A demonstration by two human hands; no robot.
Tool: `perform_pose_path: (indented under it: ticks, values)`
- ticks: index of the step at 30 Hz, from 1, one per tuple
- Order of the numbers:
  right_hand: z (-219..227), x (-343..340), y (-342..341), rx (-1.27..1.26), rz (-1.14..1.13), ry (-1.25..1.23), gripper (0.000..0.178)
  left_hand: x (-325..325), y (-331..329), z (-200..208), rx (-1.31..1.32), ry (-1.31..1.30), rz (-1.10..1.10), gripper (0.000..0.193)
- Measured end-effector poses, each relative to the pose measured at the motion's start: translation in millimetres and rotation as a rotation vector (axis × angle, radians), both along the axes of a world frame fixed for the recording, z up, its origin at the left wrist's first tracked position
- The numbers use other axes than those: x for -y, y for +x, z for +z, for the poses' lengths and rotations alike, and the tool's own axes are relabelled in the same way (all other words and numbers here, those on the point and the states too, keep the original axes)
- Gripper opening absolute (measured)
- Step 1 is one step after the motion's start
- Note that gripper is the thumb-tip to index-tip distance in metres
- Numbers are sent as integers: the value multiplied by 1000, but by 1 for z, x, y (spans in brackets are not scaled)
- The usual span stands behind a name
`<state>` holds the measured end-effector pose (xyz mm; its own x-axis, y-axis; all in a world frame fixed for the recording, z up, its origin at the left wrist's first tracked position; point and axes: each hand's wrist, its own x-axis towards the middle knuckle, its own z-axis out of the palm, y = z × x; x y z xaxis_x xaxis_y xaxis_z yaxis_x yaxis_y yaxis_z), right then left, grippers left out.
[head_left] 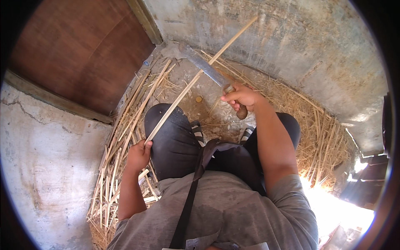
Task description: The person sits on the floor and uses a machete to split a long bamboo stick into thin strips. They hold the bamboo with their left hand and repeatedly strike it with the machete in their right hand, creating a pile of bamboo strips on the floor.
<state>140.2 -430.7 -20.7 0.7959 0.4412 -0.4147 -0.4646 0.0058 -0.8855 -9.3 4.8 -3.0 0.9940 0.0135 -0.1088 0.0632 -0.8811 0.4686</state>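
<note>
A long, pale strip of split bamboo (pixel 179 99) slants from beside my left knee up toward the far wall. My left hand (pixel 139 155) is closed round its near end. In my right hand (pixel 242 99) is the wooden handle of a machete (pixel 207 69), and its broad grey blade points to the far left. The blade lies across the strip about two-thirds of the way along, and seems to touch it. Part of the handle is hidden by my right fingers; its rounded butt shows below them.
Split bamboo strips (pixel 125 129) are heaped along the left wall. Fine shavings (pixel 300 118) pile up at the right, by the stained concrete wall (pixel 291 41). A brown wooden door (pixel 83 46) stands at the far left. A small yellowish disc (pixel 198 99) lies on the floor between my knees.
</note>
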Motion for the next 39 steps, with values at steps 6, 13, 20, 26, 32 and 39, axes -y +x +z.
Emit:
perform_pose_path:
  ticks: [6,13,20,26,32,39]
  values:
    - [8,-13,-4,2,-43,37,28,-8,2,-4,-16,-91,-18,46]
    - [24,-5,0,353,-232,-503,40,-7,3,-5,18,-49,-13,46]
    - [0,20,15,249,-578,-48,37,-4,2,-8,35,-18,2,43]
    - [23,-11,-7,239,-65,-416,28,-5,-2,6,1,48,2,43]
    - [2,-10,-1,-2,73,-142,24,-9,-5,7,-13,69,8,41]
    - [4,-11,-5,21,-12,-52,25,-8,-2,-3,-22,-3,29,44]
